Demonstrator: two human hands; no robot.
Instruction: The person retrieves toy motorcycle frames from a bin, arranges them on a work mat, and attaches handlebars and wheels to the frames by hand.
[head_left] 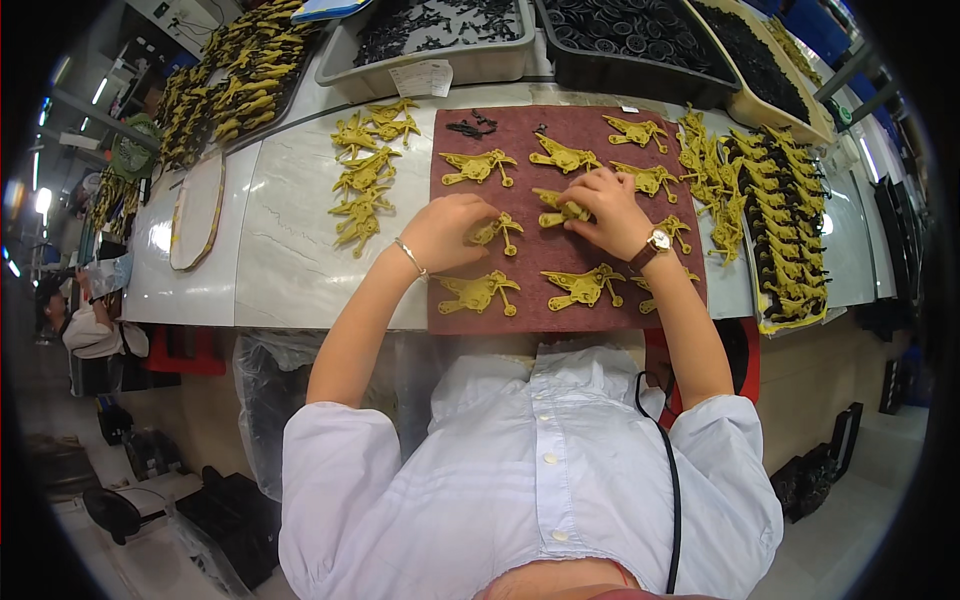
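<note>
Yellow plastic parts with a swinging-arm shape lie in loose rows on a dark red mat (520, 312). My left hand (452, 232), with curled fingers, is closed over the left end of one yellow part (508, 236) in the middle row. Its fingertips are partly hidden. My right hand (610, 212) pinches another yellow part (550, 208) at the mat's centre, its fingers covering the part's right end. Small black pieces (472, 126) sit at the mat's upper left. Nearest me on the mat is a further yellow part (583, 287).
Yellow parts (362, 185) are heaped left of the mat, and more (712, 180) at its right. A tray of yellow-and-black assemblies (790, 240) stands farther right. Along the back are a grey bin (430, 70) and a black bin (650, 85) of black pieces. A person (100, 330) is far left.
</note>
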